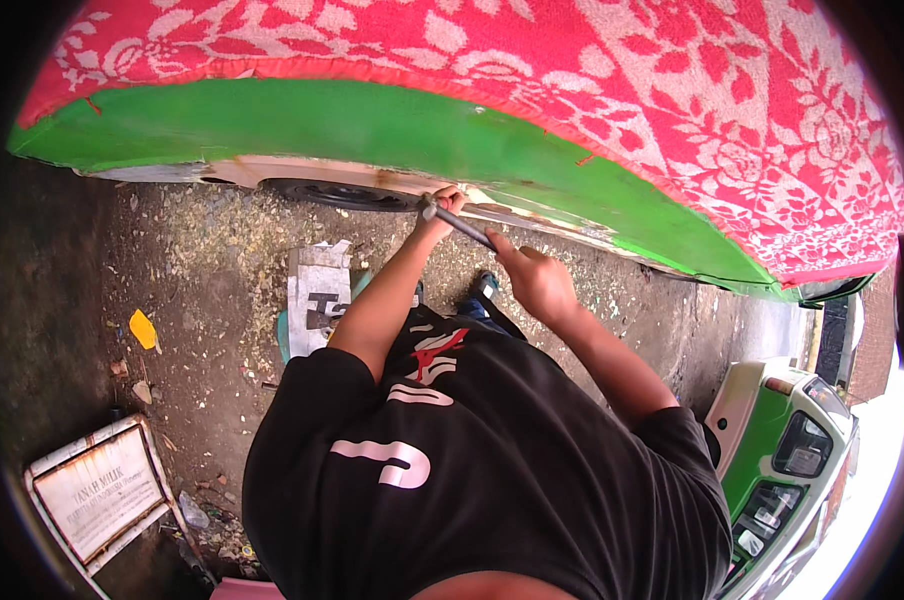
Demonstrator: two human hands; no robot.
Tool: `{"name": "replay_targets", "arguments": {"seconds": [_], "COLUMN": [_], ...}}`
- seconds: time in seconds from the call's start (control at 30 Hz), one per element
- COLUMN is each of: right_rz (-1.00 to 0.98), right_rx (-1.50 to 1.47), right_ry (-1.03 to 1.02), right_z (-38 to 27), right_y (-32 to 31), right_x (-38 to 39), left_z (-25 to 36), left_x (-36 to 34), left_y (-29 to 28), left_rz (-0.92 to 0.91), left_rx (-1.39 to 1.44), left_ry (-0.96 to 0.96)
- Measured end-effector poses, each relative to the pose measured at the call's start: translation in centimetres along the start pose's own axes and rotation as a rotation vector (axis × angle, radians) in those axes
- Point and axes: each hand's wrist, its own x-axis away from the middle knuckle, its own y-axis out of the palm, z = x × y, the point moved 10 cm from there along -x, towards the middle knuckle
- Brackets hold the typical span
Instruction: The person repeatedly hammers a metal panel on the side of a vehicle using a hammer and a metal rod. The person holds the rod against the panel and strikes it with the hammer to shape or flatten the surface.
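My right hand [540, 284] is closed round the grey handle of a hammer [467, 226], whose head lies to the upper left, right in front of my left hand. My left hand [450, 200] is closed at the lower side of a green vehicle body [392, 125], where the paint is pale and worn. Whatever it may hold is hidden behind the hammer head. A black tyre [337, 193] shows under the body just left of my left hand. A red and pale flowered cloth [672, 110] is draped over the vehicle.
A pale printed sheet [312, 285] lies on the ground by my left arm. Farther left are a yellow scrap [143, 329] and paint flakes scattered over the ground. At the lower left stands a rusty-framed sign [100, 490]. A green and white van [772, 460] is parked at the right.
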Motion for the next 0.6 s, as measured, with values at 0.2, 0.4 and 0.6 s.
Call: {"name": "replay_targets", "arguments": {"seconds": [0.2,0.4,0.6], "right_rz": [0.096,0.245,0.309], "right_rx": [-0.211,-0.408,-0.63], "right_ry": [0.055,0.508,0.643], "right_z": [0.2,7.7,11.6], "right_y": [-2.0,-2.6,0.1], "right_x": [0.6,5.8,8.7], "left_z": [-2.8,2.4,1.6], "left_x": [1.1,4.1,4.2], "left_y": [-0.5,-2.8,-2.6], "left_rz": [-0.004,0.023,-0.016], "left_rx": [0.1,0.096,0.056], "left_ry": [-0.075,-0.044,-0.007]}}
